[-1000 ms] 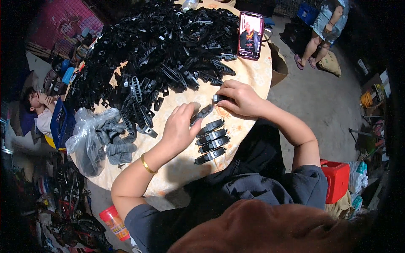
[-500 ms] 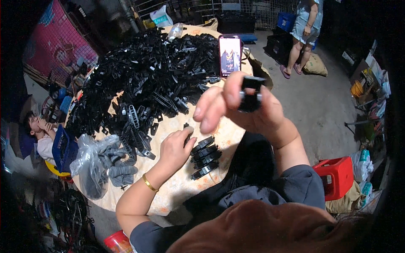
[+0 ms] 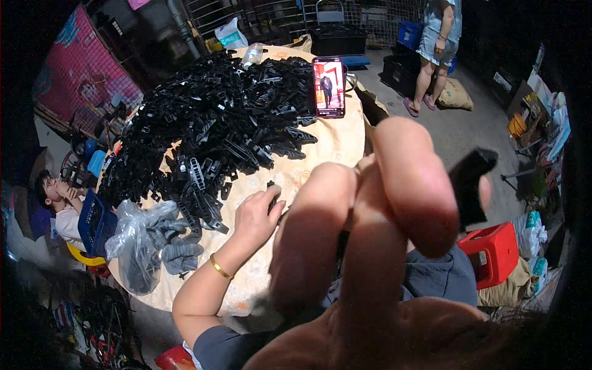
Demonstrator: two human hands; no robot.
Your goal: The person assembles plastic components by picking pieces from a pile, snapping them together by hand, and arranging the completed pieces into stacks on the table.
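My right hand (image 3: 376,216) is raised very close to the camera, large and blurred. Its fingers pinch a black plastic part (image 3: 472,188), which shows past the fingertips on the right side. On the cloth-covered round table (image 3: 336,139), my left hand (image 3: 256,216) rests with its thumb and fingers closed around a small black plastic piece (image 3: 272,196), mostly hidden by the hand. Beyond it spreads a big heap of black plastic parts (image 3: 209,117). The area just right of my left hand is covered by my raised right hand.
A lit phone (image 3: 328,87) stands upright at the heap's right edge. Grey gloves (image 3: 180,254) and a clear plastic bag (image 3: 139,265) lie at the table's left front. One person (image 3: 69,206) is at the left; another (image 3: 436,49) stands far right. A red stool (image 3: 490,256) is at the right.
My right hand has come up much closer to the camera with the black part, now covering the row of black parts on the table. My left hand has hardly moved.
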